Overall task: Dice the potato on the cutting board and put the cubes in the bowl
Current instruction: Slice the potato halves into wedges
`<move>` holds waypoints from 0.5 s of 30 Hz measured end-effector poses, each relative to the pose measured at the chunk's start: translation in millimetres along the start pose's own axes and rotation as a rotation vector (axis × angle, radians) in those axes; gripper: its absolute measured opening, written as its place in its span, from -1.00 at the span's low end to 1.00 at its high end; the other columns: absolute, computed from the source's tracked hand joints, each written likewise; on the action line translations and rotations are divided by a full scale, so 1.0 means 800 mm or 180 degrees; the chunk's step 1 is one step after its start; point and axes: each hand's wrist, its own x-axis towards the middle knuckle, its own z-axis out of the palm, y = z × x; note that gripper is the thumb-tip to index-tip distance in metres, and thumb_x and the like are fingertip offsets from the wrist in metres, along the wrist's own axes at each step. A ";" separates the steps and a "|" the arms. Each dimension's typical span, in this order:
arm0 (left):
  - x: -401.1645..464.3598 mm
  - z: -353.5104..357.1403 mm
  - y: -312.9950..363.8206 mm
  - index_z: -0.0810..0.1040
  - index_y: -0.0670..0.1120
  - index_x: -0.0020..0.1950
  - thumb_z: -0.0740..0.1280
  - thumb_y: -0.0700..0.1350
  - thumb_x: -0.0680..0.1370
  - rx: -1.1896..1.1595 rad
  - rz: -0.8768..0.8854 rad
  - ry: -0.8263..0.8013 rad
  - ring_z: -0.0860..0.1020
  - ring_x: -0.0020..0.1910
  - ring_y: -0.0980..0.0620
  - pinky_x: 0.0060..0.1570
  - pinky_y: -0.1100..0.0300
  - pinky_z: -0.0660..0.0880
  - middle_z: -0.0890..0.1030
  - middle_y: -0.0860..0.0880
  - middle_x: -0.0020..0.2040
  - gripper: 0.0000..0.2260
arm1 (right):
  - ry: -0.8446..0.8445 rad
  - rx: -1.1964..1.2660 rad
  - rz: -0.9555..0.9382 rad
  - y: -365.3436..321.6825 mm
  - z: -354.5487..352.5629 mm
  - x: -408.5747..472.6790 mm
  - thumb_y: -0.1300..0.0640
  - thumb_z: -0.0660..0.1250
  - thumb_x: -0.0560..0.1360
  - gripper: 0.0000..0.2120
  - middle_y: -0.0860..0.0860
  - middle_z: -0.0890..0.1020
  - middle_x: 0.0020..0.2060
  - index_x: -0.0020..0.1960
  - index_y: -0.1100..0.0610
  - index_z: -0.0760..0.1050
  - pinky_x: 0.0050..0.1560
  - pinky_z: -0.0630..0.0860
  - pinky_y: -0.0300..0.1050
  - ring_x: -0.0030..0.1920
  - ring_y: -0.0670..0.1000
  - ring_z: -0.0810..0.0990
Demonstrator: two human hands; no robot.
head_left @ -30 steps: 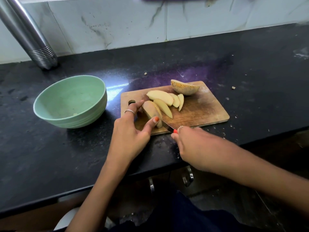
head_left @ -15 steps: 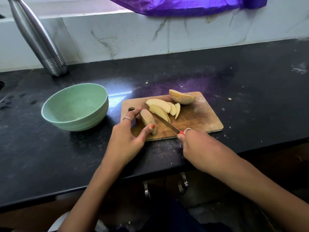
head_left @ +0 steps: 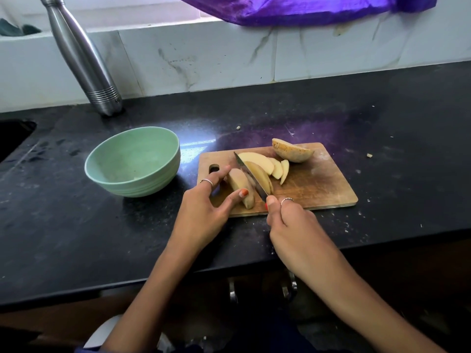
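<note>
A wooden cutting board [head_left: 318,184] lies on the black bench [head_left: 76,225], with a pale green bowl [head_left: 132,161] just to its left, standing apart from it; whether the bowl holds anything cannot be told. On the left part of the board the left hand [head_left: 204,212] steadies a potato piece [head_left: 242,187], with the thumb curled against its near end and a ringed finger stretched along its far left side. The right hand [head_left: 293,225] has its fingers wrapped round the handle of a knife [head_left: 251,175], whose blade runs from the near edge of the board toward the far left, lying between the held piece and a cut wedge just to its right. Beyond that wedge, several more potato slices [head_left: 277,169] lean together near the middle of the board, and a skin-side-up potato half [head_left: 293,151] sits at the far edge. A steel bottle [head_left: 84,62] stands at the far left of the bench against the white tiled wall [head_left: 254,54], and a purple cloth [head_left: 305,6] hangs at the top.
</note>
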 end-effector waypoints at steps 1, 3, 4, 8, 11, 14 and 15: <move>0.000 0.000 0.000 0.42 0.13 0.36 0.41 0.07 0.44 -0.0006 0.0004 0.0004 0.45 0.24 0.25 0.17 0.44 0.33 0.51 0.12 0.30 -0.51 | 0.0035 -0.0020 -0.0027 -0.001 0.001 0.000 -0.09 -0.09 0.62 -0.64 0.04 0.49 -0.18 -0.18 0.07 0.32 -0.18 0.36 -0.07 -0.20 0.00 0.48; 0.000 0.001 0.000 0.42 0.13 0.37 0.40 0.08 0.44 -0.0007 0.0003 0.0005 0.46 0.24 0.23 0.17 0.41 0.34 0.52 0.12 0.28 -0.50 | 0.0077 -0.0217 -0.0087 -0.001 0.002 0.001 -0.06 -0.08 0.63 -0.69 0.04 0.50 -0.19 -0.12 0.08 0.32 -0.24 0.36 -0.09 -0.21 0.01 0.48; 0.001 0.001 0.000 0.42 0.12 0.37 0.40 0.08 0.44 -0.0001 -0.0001 0.0006 0.46 0.24 0.22 0.17 0.40 0.34 0.52 0.11 0.28 -0.50 | 0.0094 -0.0386 -0.0115 -0.001 0.002 0.002 -0.04 -0.07 0.63 -0.71 0.03 0.49 -0.21 -0.06 0.08 0.34 -0.31 0.35 -0.12 -0.22 0.01 0.48; 0.000 0.003 0.002 0.43 0.13 0.36 0.43 0.06 0.43 -0.0048 -0.0047 0.0061 0.47 0.20 0.23 0.11 0.53 0.33 0.51 0.19 0.17 -0.50 | 0.0183 -0.0925 -0.0149 -0.003 0.002 0.006 0.05 -0.01 0.64 -0.77 -0.04 0.41 -0.30 0.13 0.08 0.39 -0.46 0.23 -0.23 -0.26 0.01 0.44; 0.000 0.005 0.002 0.44 0.15 0.34 0.44 0.06 0.42 -0.0083 -0.0088 0.0109 0.49 0.17 0.24 0.10 0.48 0.35 0.55 0.16 0.13 -0.51 | 0.0219 -0.1105 -0.0124 -0.008 0.003 0.001 0.03 -0.04 0.64 -0.76 -0.06 0.34 -0.35 0.08 0.08 0.36 -0.38 0.28 -0.13 -0.28 0.01 0.41; 0.001 0.005 0.000 0.46 0.12 0.33 0.46 0.06 0.40 -0.0143 -0.0134 0.0143 0.50 0.17 0.23 0.14 0.38 0.37 0.57 0.08 0.19 -0.50 | 0.0302 -0.1223 -0.0162 -0.011 0.006 -0.005 0.00 -0.09 0.64 -0.80 -0.07 0.31 -0.37 -0.02 0.04 0.25 -0.30 0.31 -0.13 -0.29 0.00 0.38; 0.001 0.005 0.000 0.47 0.10 0.32 0.46 0.05 0.40 -0.0163 -0.0146 0.0153 0.50 0.17 0.24 0.16 0.37 0.37 0.57 0.08 0.20 -0.50 | 0.0308 -0.1251 -0.0165 -0.011 0.006 -0.006 0.00 -0.10 0.65 -0.79 -0.07 0.30 -0.37 -0.01 0.04 0.26 -0.32 0.30 -0.14 -0.31 -0.02 0.36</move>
